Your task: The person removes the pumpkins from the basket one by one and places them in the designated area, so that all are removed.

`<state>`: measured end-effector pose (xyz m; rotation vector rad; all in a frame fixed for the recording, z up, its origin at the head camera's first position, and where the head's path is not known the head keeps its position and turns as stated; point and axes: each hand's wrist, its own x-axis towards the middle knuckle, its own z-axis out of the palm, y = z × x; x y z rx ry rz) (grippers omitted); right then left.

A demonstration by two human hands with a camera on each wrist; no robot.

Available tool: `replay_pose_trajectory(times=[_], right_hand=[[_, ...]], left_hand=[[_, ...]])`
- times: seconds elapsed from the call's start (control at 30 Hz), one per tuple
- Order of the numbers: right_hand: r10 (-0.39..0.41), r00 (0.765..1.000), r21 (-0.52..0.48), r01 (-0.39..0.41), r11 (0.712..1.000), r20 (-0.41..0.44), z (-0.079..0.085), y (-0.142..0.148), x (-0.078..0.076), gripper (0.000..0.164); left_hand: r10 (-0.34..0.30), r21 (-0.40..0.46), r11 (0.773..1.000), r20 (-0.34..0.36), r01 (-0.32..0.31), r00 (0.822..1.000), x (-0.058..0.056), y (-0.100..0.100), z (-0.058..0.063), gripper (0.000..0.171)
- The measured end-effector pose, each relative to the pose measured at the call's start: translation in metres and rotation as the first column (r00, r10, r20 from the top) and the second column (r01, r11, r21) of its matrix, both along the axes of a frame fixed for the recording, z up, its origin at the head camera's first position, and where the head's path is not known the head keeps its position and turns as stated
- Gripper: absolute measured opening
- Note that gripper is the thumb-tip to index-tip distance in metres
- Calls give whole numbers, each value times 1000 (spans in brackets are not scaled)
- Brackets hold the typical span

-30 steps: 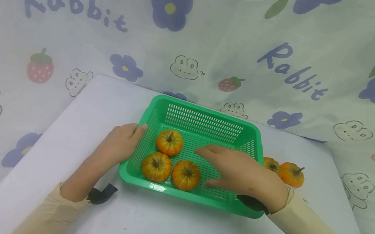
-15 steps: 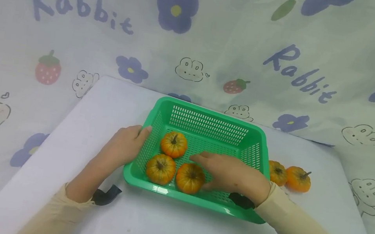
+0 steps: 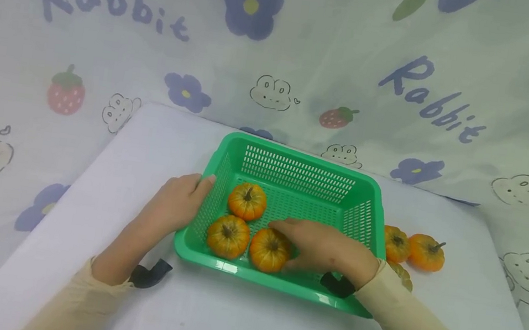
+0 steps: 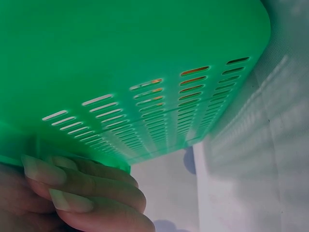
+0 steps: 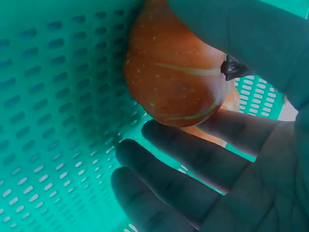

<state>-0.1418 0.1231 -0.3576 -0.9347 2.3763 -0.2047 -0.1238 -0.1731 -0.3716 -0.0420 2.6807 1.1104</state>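
Note:
A green plastic basket (image 3: 274, 284) stands on the table with three small orange pumpkins inside. My left hand (image 3: 171, 203) grips its left rim, thumb on top; the left wrist view has its curled fingers (image 4: 96, 186) under the rim beside the slotted wall (image 4: 120, 43). My right hand (image 3: 324, 248) reaches into the basket at the front pumpkin (image 3: 267, 253), thumb and forefinger on opposite sides of it. Seen from the right wrist, the pumpkin (image 5: 176, 72) lies between them, stem towards the palm, the other fingers (image 5: 159, 176) extended below. Two more pumpkins, one behind (image 3: 247, 202) and one left (image 3: 228, 237), lie close by.
Right of the basket, on the white table (image 3: 223, 327), lie more pumpkins: one by the wall (image 3: 396, 243), one with an upright stem (image 3: 426, 252), and one partly behind my right sleeve (image 3: 401, 275). A patterned cloth (image 3: 310, 43) hangs behind the table.
My right hand has moved left and down onto the front pumpkin. Another pumpkin outside the basket has come into view past the sleeve. My left hand has kept its grip on the rim.

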Motion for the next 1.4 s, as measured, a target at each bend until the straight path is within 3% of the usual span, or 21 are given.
replay_pose_trajectory(times=[0.33,1.4], right_hand=[[-52,998,-35,53,998,42,-1,6,-3,79],[-54,998,-54,56,997,45,-7,9,-5,78]], left_hand=[[-2,-9,1000,-12,2,1000,-1,-1,-1,55],[-6,-12,1000,-8,6,1000,1,0,-1,53]])
